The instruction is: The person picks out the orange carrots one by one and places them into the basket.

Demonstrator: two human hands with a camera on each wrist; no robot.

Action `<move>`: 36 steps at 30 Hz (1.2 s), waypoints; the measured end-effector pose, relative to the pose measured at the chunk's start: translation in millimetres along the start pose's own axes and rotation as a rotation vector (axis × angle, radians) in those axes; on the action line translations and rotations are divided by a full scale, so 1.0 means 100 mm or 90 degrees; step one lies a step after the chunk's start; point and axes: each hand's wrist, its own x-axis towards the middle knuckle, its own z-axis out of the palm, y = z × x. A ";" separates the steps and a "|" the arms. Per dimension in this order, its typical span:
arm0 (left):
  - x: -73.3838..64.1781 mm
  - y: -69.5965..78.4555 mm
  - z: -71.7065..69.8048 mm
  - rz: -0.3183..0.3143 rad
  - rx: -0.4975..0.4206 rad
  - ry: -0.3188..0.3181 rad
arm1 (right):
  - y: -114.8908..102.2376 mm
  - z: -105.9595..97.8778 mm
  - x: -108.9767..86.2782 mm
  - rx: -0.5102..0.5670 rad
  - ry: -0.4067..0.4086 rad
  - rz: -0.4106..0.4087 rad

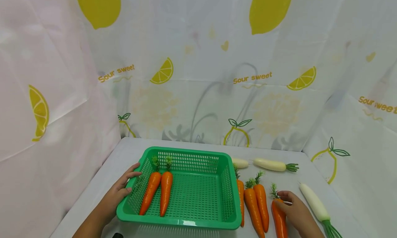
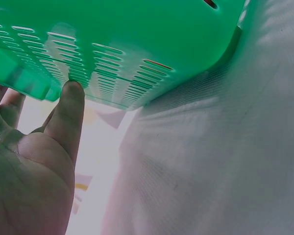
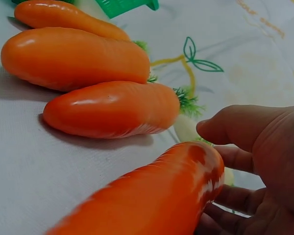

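A green plastic basket [image 1: 229, 189] stands on the white table, with two orange carrots [image 1: 150, 193] lying side by side at its left. My left hand [image 1: 116, 193] rests against the basket's left side. In the left wrist view its thumb [image 2: 71, 112] touches the slotted outer wall. To the right of the basket, my right hand [image 1: 294, 210] is at the leafy end of the rightmost carrot [image 1: 280, 220]. The right wrist view has the fingers beside this carrot's [image 3: 157, 196] thick end, the thumb [image 3: 225, 128] raised over it with a gap.
Several more carrots [image 1: 253, 207] lie between basket and right hand. White radishes lie around: one [image 1: 270, 165] at the back, one [image 1: 314, 201] right of my hand, another [image 1: 240, 162] partly behind the basket. Lemon-print cloth [image 1: 198, 103] walls surround the table.
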 end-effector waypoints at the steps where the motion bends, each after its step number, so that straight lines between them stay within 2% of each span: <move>1: 0.00 0.00 0.00 0.001 -0.001 -0.001 | 0.00 -0.01 0.00 -0.007 -0.003 -0.002; 11: 0.00 0.01 0.01 -0.005 -0.012 0.000 | 0.01 -0.02 -0.05 -0.075 -0.016 -0.032; 17: 0.00 0.00 0.00 0.006 -0.007 -0.005 | 0.03 0.00 -0.03 -0.108 -0.014 -0.056; 23: 0.00 0.01 0.00 0.000 0.000 0.000 | 0.05 0.01 -0.02 -0.120 -0.008 -0.072; 36: 0.00 0.03 0.01 -0.014 0.007 0.004 | 0.04 0.04 -0.06 -0.100 0.005 -0.039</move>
